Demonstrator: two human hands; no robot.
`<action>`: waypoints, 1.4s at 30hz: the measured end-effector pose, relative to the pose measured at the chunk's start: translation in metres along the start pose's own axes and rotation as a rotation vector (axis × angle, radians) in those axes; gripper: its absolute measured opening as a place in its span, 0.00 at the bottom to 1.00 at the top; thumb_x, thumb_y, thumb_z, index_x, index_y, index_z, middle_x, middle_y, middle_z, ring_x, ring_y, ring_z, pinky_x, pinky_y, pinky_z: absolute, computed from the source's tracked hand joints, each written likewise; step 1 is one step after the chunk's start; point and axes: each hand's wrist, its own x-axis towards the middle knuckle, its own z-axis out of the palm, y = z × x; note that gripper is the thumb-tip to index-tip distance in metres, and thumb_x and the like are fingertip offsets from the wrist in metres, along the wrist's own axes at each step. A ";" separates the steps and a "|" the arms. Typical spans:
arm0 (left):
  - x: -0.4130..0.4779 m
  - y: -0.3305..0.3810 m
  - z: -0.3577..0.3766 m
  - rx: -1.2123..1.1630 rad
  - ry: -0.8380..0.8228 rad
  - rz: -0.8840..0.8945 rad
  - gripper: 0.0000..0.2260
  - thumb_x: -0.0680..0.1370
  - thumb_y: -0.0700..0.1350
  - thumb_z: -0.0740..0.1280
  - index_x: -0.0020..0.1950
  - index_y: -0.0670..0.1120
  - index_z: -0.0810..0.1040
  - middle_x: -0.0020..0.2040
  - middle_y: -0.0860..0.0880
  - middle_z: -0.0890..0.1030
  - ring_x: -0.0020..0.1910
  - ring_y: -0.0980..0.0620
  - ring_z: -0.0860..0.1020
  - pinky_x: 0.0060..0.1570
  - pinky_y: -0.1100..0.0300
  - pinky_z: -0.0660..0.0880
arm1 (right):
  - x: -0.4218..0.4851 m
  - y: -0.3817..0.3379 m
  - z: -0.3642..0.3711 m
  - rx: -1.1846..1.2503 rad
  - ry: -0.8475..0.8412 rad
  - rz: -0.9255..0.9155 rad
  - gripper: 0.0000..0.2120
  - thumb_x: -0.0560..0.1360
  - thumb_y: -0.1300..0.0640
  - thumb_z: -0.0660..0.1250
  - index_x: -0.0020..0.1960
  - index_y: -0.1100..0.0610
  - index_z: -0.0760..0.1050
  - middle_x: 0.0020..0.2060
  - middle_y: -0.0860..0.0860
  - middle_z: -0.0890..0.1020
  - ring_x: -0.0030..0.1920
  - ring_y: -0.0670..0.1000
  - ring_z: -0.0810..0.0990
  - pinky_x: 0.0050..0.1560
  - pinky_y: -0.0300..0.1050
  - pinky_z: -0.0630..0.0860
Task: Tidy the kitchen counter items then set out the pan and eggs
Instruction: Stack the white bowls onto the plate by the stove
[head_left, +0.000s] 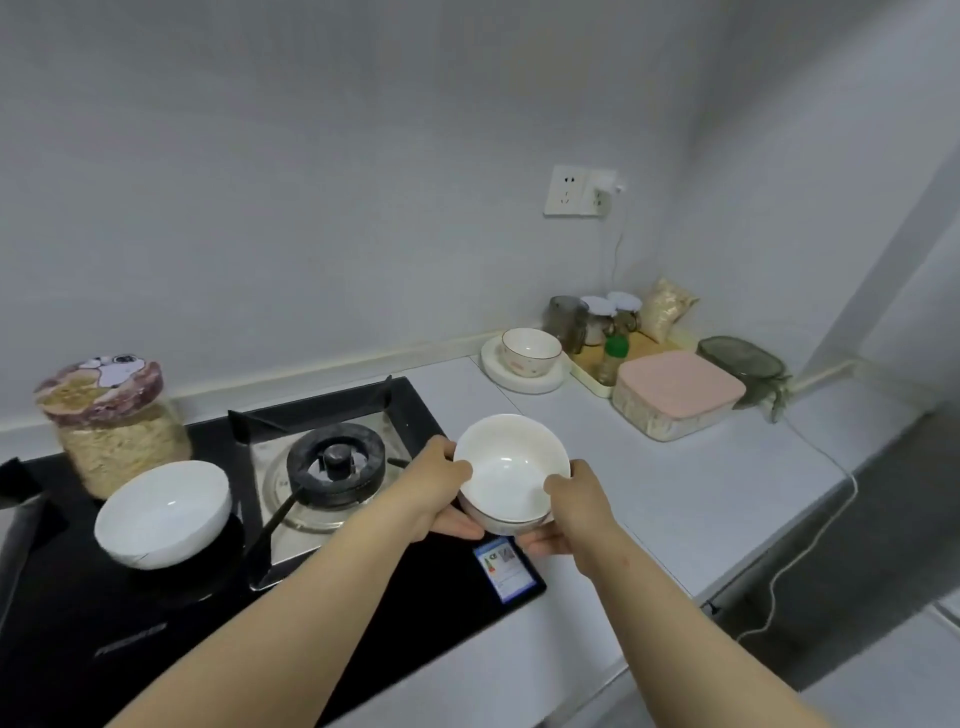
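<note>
Both left hand and right hand grip a white bowl, mid-tidying; next, probably set it down beyond the right hand.

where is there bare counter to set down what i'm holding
Free: the white counter between the hob and the pink-lidded box, forward to its front edge. Crowded: the back corner's jars and tray, the hob's left half.
</note>
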 end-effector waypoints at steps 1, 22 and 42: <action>0.009 0.005 0.001 -0.006 0.000 -0.007 0.10 0.80 0.39 0.54 0.60 0.47 0.63 0.56 0.39 0.71 0.34 0.37 0.80 0.31 0.50 0.81 | 0.010 -0.003 -0.002 0.000 -0.011 -0.001 0.10 0.77 0.62 0.51 0.58 0.57 0.63 0.43 0.57 0.76 0.28 0.58 0.80 0.26 0.45 0.78; 0.197 0.127 0.093 0.054 0.332 0.093 0.09 0.78 0.40 0.52 0.58 0.47 0.62 0.55 0.38 0.74 0.29 0.41 0.79 0.32 0.53 0.80 | 0.271 -0.087 -0.086 -0.071 -0.231 -0.096 0.14 0.76 0.64 0.50 0.59 0.53 0.59 0.39 0.64 0.80 0.28 0.60 0.79 0.30 0.50 0.80; 0.316 0.178 0.107 0.065 0.550 0.076 0.08 0.76 0.40 0.56 0.55 0.43 0.66 0.45 0.40 0.79 0.29 0.43 0.79 0.32 0.53 0.80 | 0.422 -0.125 -0.080 -0.013 -0.333 -0.088 0.10 0.75 0.64 0.53 0.55 0.58 0.68 0.55 0.64 0.76 0.43 0.67 0.81 0.22 0.42 0.75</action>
